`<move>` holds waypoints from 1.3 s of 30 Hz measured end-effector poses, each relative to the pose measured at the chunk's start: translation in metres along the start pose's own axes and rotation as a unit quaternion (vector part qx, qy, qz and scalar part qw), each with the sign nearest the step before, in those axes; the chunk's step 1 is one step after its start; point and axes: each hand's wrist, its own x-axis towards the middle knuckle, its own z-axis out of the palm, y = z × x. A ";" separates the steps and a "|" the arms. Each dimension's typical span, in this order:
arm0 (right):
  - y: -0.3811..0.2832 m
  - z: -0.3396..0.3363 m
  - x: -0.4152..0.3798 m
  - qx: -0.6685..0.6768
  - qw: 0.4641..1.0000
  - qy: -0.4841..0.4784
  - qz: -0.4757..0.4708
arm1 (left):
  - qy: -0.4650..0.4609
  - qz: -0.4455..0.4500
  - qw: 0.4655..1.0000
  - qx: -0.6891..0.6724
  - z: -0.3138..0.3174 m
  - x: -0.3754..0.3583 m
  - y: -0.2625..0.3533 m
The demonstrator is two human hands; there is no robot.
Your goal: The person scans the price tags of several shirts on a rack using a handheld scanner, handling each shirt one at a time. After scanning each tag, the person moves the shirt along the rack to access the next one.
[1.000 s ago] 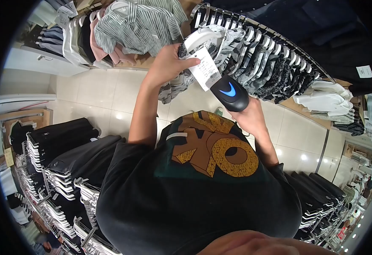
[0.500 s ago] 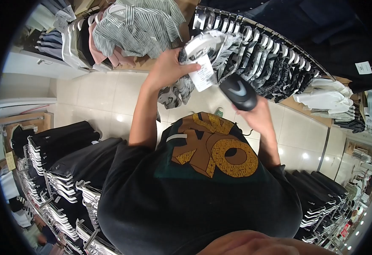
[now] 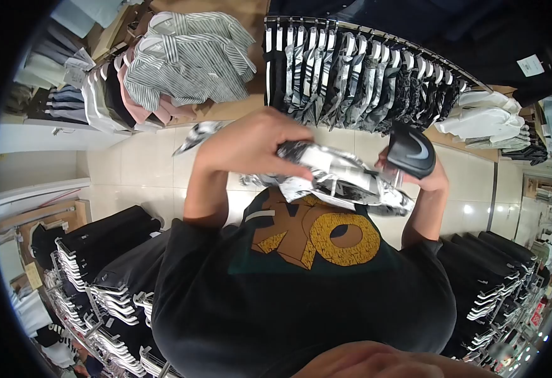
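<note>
My left hand (image 3: pixel 260 145) grips a black-and-white patterned shirt (image 3: pixel 389 198) near its collar, thumb on top and fingers curled behind. The shirt is smeared by motion and stretches across in front of my chest, one end hanging out left past my wrist. Part of a white tag (image 3: pixel 296 188) shows below my thumb. In my right hand (image 3: pixel 432 177) is a black handheld barcode scanner (image 3: pixel 411 151), its rounded head pointing up and away. The shirt's right end lies close below the scanner, by the fingers of that hand.
Ahead stands a rail (image 3: pixel 377 31) of patterned shirts on hangers. Striped shirts (image 3: pixel 188 63) hang at the upper left, white shirts (image 3: pixel 477 126) at the right. Racks of dark trousers (image 3: pixel 106 236) flank me on both sides. Pale floor tiles (image 3: pixel 156 160) lie between the racks.
The shirt has come away from the rail, down and right toward my chest, turning so its tag is mostly covered. My right hand with the scanner has moved right, farther from the tag.
</note>
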 end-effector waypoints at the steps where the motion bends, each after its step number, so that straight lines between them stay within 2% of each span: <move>1: 0.008 -0.010 -0.005 0.066 0.996 -0.058 0.021 | -0.004 0.002 1.000 -0.001 0.004 0.013 -0.011; 3: 0.044 -0.025 -0.023 0.054 0.998 0.011 -0.039 | 0.090 -0.004 0.994 0.066 0.028 0.043 -0.048; 4: 0.040 -0.017 -0.026 0.083 0.993 0.080 0.015 | 0.107 -0.029 0.992 0.053 0.041 0.059 -0.071; 5: 0.048 -0.018 -0.029 0.101 0.989 0.098 0.050 | 0.124 -0.053 0.990 0.042 0.056 0.074 -0.096; 7: 0.024 0.002 -0.018 0.023 0.973 0.180 0.143 | 0.174 -0.054 0.983 0.012 0.097 0.110 -0.139; 9: 0.044 -0.008 -0.012 -0.012 0.973 0.202 0.115 | 0.193 -0.039 0.980 0.036 0.124 0.147 -0.169; 10: 0.048 -0.012 -0.007 -0.021 0.970 0.221 0.102 | 0.231 0.009 0.972 0.050 0.140 0.165 -0.193; 11: 0.055 -0.018 -0.002 -0.030 0.966 0.239 0.090 | 0.205 -0.042 0.977 0.029 0.144 0.180 -0.199; 13: 0.082 -0.032 0.013 -0.045 0.956 0.278 0.085 | 0.187 -0.087 0.976 0.065 0.147 0.208 -0.210; 15: 0.103 -0.039 0.036 -0.066 0.949 0.303 0.060 | 0.206 -0.089 0.971 0.079 0.164 0.227 -0.244; 18: 0.148 -0.060 0.069 -0.003 0.953 0.301 0.045 | 0.228 -0.122 0.960 0.104 0.171 0.240 -0.278; 19: 0.151 -0.063 0.082 0.036 0.953 0.298 0.046 | 0.235 -0.149 0.953 0.117 0.169 0.243 -0.290; 21: 0.148 -0.063 0.103 0.038 0.954 0.297 0.021 | 0.239 -0.147 0.951 0.130 0.159 0.241 -0.308; 25: 0.180 -0.078 0.138 -0.079 0.953 0.291 -0.013 | 0.231 -0.199 0.945 0.115 0.143 0.247 -0.329; 29: 0.200 -0.102 0.191 -0.165 0.928 0.333 -0.023 | 0.351 -0.245 0.903 0.040 0.130 0.273 -0.354; 31: 0.201 -0.109 0.224 -0.123 0.925 0.354 -0.062 | 0.386 -0.253 0.886 -0.046 0.117 0.285 -0.360; 33: 0.222 -0.123 0.257 -0.134 0.916 0.370 -0.081 | 0.375 -0.282 0.881 -0.061 0.108 0.293 -0.358; 35: 0.234 -0.131 0.283 -0.124 0.911 0.376 -0.117 | 0.386 -0.248 0.887 -0.055 0.105 0.298 -0.362; 37: 0.255 -0.145 0.300 -0.138 0.911 0.378 -0.088 | 0.369 -0.267 0.889 -0.052 0.106 0.300 -0.374; 39: 0.280 -0.157 0.315 -0.144 0.895 0.401 -0.133 | 0.359 -0.247 0.893 -0.115 0.111 0.298 -0.388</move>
